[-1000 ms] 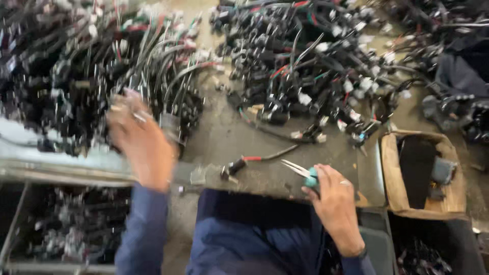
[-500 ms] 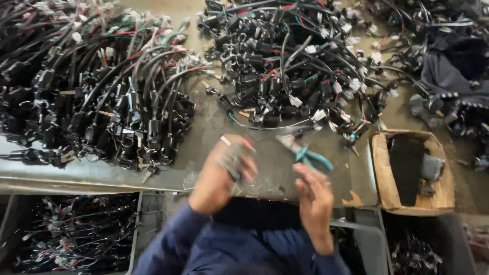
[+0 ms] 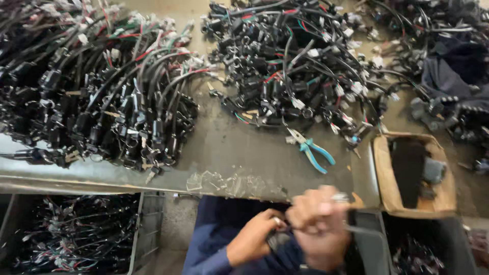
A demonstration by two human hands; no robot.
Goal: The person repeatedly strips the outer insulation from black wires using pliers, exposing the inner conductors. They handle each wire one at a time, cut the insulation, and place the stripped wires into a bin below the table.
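Both hands closed on one small dark part, below the table edge.

Left hand [image 3: 253, 240] curled on the dark part [image 3: 279, 239]; right hand [image 3: 320, 231] fisted just beside it, blurred, grip detail unclear. Relative to the blue-handled pliers [image 3: 311, 149]: big cable pile [image 3: 97, 91] far left, second cable pile [image 3: 290, 66] above, cardboard box [image 3: 413, 173] right, hands directly below. Pliers untouched on the table [image 3: 229, 147].

Bare table [image 3: 239, 153] between cable heaps [image 3: 97, 97], blocked only by pliers [image 3: 313, 150].
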